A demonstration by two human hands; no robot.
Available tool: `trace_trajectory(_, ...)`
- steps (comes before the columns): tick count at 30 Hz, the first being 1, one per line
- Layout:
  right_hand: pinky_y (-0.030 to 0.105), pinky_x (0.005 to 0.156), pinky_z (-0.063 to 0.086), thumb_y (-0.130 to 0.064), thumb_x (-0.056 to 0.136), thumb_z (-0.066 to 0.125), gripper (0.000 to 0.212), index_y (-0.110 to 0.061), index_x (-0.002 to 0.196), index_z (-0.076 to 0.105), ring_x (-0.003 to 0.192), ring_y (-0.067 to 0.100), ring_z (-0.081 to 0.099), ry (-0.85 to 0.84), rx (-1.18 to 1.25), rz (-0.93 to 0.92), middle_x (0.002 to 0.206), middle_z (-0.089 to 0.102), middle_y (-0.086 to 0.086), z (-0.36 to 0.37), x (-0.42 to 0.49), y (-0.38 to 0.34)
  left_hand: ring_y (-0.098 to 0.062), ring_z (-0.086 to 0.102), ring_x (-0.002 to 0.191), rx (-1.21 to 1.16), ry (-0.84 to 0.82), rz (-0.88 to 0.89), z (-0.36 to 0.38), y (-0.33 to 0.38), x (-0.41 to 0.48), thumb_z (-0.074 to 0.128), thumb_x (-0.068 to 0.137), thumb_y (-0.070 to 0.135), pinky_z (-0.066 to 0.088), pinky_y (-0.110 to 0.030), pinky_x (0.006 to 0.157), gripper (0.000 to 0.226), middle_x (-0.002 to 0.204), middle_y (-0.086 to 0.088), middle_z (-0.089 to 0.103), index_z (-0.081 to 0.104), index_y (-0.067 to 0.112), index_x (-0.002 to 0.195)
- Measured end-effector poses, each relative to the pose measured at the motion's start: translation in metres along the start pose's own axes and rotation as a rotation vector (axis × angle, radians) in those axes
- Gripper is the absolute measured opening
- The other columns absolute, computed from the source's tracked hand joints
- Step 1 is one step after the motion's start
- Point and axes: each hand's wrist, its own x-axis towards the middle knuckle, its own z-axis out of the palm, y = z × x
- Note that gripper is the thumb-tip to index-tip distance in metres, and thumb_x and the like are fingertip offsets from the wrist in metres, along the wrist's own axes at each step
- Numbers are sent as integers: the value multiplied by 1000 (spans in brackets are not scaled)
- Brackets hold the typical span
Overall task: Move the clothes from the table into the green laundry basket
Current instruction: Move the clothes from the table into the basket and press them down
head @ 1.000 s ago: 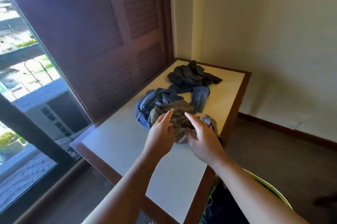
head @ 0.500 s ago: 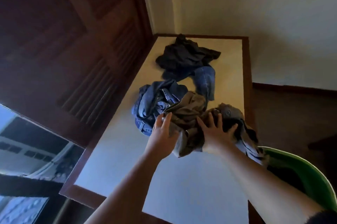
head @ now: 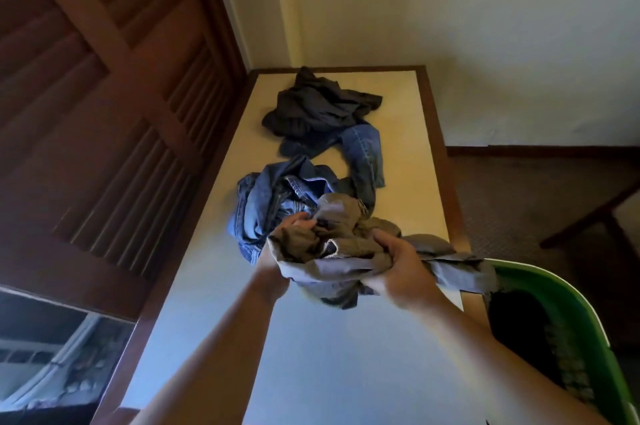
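Both hands (head: 398, 269) clench the grey garment (head: 341, 251) beside the basket (head: 568, 289); its trailing end may snag the rim.

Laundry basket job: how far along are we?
Done: something dark already lies in the green basket. In hand: left hand and right hand grip the grey garment, lifted toward it. Left: blue jeans and dark garment on the table.

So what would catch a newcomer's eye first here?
Probably the crumpled grey garment bunched in both hands, left hand and right hand, above the near part of the table. Behind it lie blue jeans and a dark garment, with the green laundry basket at lower right.
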Motion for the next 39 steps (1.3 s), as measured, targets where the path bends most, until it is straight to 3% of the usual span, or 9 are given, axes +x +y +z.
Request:
trace_trajectory(5,55,95,57,-12,69,93,79,-26,133,50,117,26,65,40,-48,-123,126,62,17,4,1,-13,-17,72,71,73,-68,-143,16,34,-1,49,99,9,59,-27,64,33,87,-4,73,79,18,87)
trace_trajectory(9,39,125,13,-54,59,96,139,-56,156,-4,160,17,-6,-37,-388,-32,171,-19,-9,4,16,-23,-14,71,58,-76,-204,-151,40,42,-38,34,101,-2,58,-24,58,55,67,-4,73,81,12,75)
trace_trajectory(11,44,125,14,-57,55,96,136,-61,155,4,158,17,-10,-240,-507,36,170,-24,-12,3,28,-27,-15,72,62,-105,-266,-132,46,38,-46,30,96,-6,59,-24,64,60,71,-7,74,82,10,70)
trace_trajectory(13,49,124,32,-51,56,99,117,-53,151,30,156,18,26,-304,-444,17,169,24,-3,0,38,-22,-18,74,73,-49,-262,-138,50,45,-46,42,87,-4,59,-31,78,42,85,-10,75,81,9,78)
trace_trajectory(15,46,108,52,-44,56,101,94,-47,135,51,128,9,62,-201,-320,73,137,64,-11,-3,39,-16,-18,77,75,68,-119,-107,44,50,-30,46,90,-5,60,-30,74,31,98,-16,71,75,5,92)
trace_trajectory(20,50,98,58,-24,61,99,61,-33,114,71,107,18,73,18,-146,192,112,78,-4,0,38,6,-32,71,105,265,285,115,25,44,-24,74,75,41,58,-43,89,29,103,-7,75,76,23,98)
trace_trajectory(25,59,101,54,12,72,83,55,-16,119,73,110,33,73,153,105,251,113,78,12,-7,31,17,-40,-2,157,1210,581,128,28,39,-14,58,89,33,13,-69,120,85,172,-11,-1,15,46,161)
trace_trajectory(30,59,102,54,28,75,67,62,-9,124,69,111,36,72,258,241,298,116,76,18,-29,23,24,-53,-37,147,1515,301,-67,33,31,26,70,64,85,-2,-94,102,137,167,-6,-39,-36,58,147)
trace_trajectory(39,46,95,60,30,76,64,57,-3,123,68,110,38,72,335,279,292,113,76,21,-41,13,29,-58,-16,152,1585,343,-162,43,33,49,83,67,71,9,-96,98,117,172,-15,-6,9,54,156)
